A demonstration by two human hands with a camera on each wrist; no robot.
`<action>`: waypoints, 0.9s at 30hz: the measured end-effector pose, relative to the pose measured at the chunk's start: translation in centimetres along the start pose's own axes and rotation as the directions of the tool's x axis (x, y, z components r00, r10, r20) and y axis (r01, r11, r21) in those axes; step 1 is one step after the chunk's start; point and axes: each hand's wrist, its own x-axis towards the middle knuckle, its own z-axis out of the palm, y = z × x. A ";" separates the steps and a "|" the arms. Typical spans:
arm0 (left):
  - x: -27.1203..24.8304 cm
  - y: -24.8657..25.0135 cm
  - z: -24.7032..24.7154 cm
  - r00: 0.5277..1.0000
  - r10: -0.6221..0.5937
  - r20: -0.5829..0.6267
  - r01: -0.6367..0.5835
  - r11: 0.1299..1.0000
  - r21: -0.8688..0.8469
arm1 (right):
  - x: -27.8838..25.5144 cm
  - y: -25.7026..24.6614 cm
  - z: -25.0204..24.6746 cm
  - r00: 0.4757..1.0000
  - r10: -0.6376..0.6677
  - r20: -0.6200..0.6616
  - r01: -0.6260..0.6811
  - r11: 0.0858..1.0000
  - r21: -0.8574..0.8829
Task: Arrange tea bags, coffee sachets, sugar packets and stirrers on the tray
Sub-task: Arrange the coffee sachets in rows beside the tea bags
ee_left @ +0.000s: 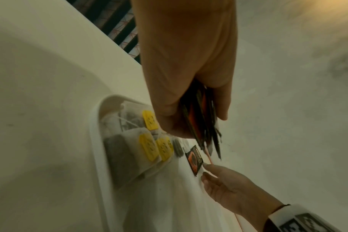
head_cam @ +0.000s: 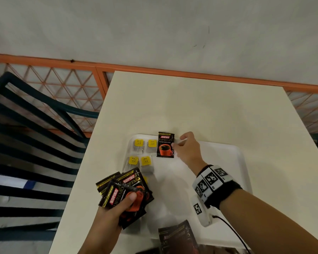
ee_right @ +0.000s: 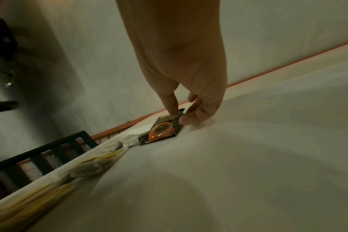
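Observation:
A white tray lies on the cream table. Several tea bags with yellow tags fill its left end, also seen in the left wrist view as tea bags. One black coffee sachet lies flat at the tray's far edge beside them. My right hand pinches that coffee sachet at its right edge, thumb on top. Over the tray's near left corner my left hand grips a fanned stack of several coffee sachets, edge-on in the left wrist view as the stack.
Another dark sachet, blurred, lies at the tray's near edge. A dark slatted chair stands left of the table, with an orange lattice fence behind it. The right half of the tray shows bare white.

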 end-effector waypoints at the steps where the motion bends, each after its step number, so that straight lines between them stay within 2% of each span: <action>1: 0.2 0.2 0.2 1.000 0.002 0.011 -0.002 1.000 0.002 | -0.4 -0.3 -0.1 0.999 -0.032 -0.015 0.032 0.999 -0.034; 3: 0.6 0.7 0.7 1.000 0.013 0.028 -0.013 1.000 0.007 | -1.8 -1.1 -0.1 0.993 -0.118 0.013 0.119 0.992 -0.037; 6: 1.5 1.2 1.2 0.999 0.042 0.034 -0.042 0.999 0.006 | -5.0 -2.5 -0.4 0.954 -0.183 0.239 0.163 0.981 0.103; 9: 1.9 1.7 1.8 0.996 0.084 0.037 -0.084 0.996 0.004 | -7.6 -3.1 -0.8 0.833 -0.156 0.530 0.088 0.984 0.152; 11: 2.0 1.9 2.1 0.992 0.103 0.074 -0.103 0.995 0.000 | -8.3 -2.9 -0.9 0.787 -0.185 0.589 0.117 0.981 0.152; 15: 1.9 1.9 2.3 0.989 0.110 0.101 -0.113 0.993 0.022 | -8.5 -2.2 -0.7 0.834 -0.205 0.512 0.119 0.973 0.196; 21: 2.3 1.7 1.6 0.994 0.107 -0.022 -0.106 0.993 0.044 | -7.2 -1.1 -1.3 0.906 -0.088 0.414 -0.043 0.954 0.297; 24: 2.6 1.5 1.0 0.993 0.105 -0.053 -0.101 0.993 0.066 | -5.4 -0.2 -2.2 0.950 -0.013 0.312 -0.099 0.936 0.339; 27: 2.7 1.2 0.7 0.993 0.085 -0.088 -0.078 0.994 0.074 | -3.3 0.7 -3.3 0.986 0.061 0.155 -0.105 0.949 0.297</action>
